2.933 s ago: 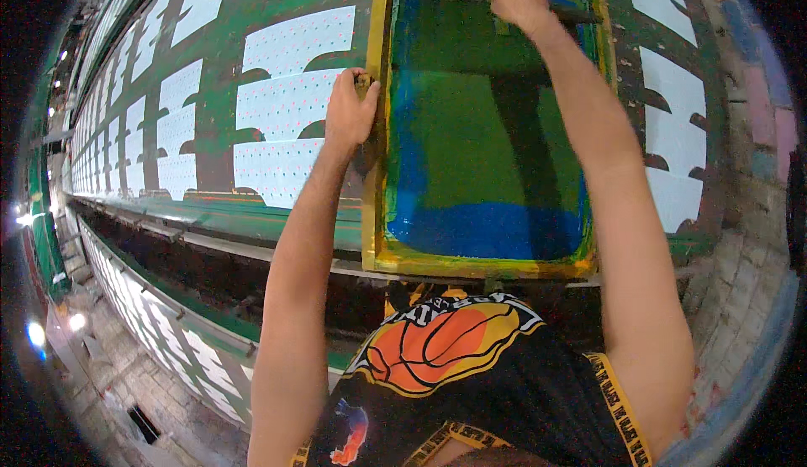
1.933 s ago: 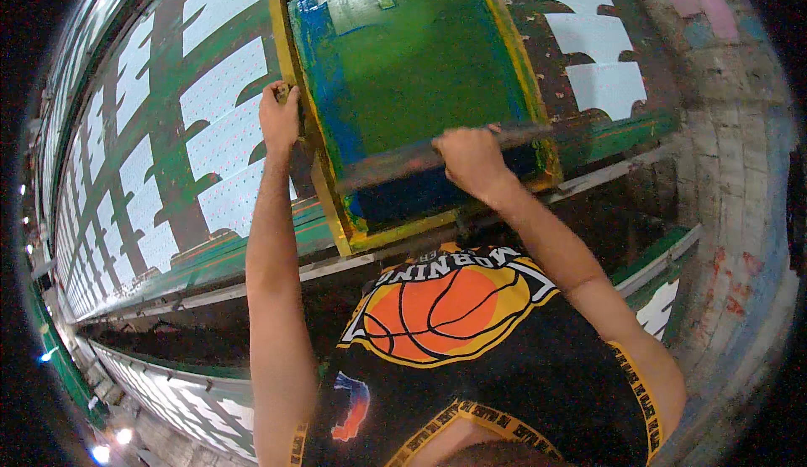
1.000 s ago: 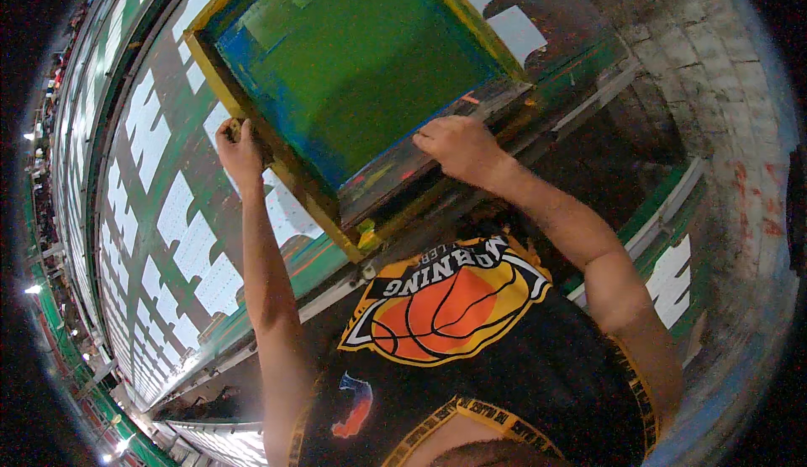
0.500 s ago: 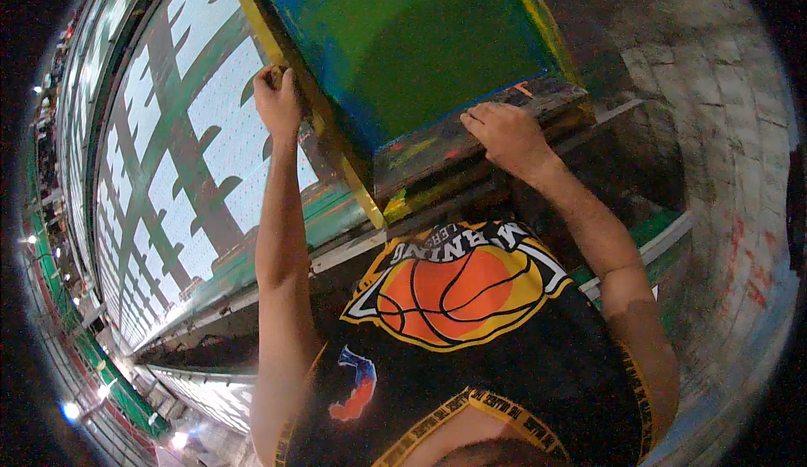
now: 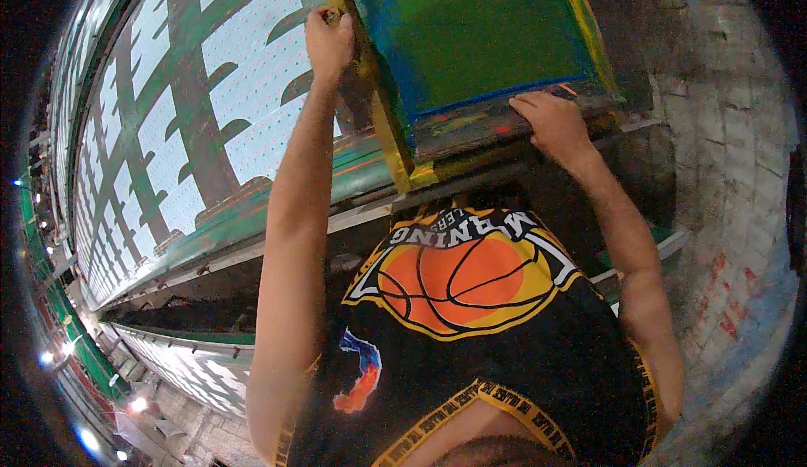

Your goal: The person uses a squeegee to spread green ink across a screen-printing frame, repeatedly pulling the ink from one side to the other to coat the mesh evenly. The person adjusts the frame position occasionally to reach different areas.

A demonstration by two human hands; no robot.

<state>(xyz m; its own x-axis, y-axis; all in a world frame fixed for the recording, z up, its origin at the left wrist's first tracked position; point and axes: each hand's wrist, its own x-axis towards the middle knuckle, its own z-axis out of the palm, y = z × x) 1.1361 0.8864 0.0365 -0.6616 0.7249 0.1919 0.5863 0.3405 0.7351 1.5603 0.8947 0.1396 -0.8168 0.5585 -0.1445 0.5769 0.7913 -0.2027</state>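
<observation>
- We see a printing screen (image 5: 471, 38) in a yellow wooden frame lying at the top of the view, its mesh green in the middle with blue ink banding the left and near edges.
- The screen rests on a long table (image 5: 210, 131) covered with white dotted fabric panels set between green strips, which runs away to the left and bends with the lens.
- Our left hand (image 5: 329, 42) grips the left rail of the frame, fingers curled over the top edge and the thumb on the outer side, closed firmly around the wood.
- Our right hand (image 5: 551, 122) lies on the near end of the frame, palm down, fingers bent over a dark, ink-smeared squeegee (image 5: 504, 118) that sits along that near edge; the fingers are partly closed on it, though we cannot tell how far they wrap beneath.
- The near rail below the squeegee shows smears of red, yellow and blue ink.
- Both forearms come up from the lower edge, the left one long and straight, the right one angled in from the right.
- Below the hands we see a black sleeveless shirt (image 5: 471, 316) with an orange basketball picture and yellow trim.
- To the right stands a pale brick wall (image 5: 723, 215) with red marks.
- At the far lower left, small bright lamps (image 5: 134, 404) shine beside further rows of tables.
</observation>
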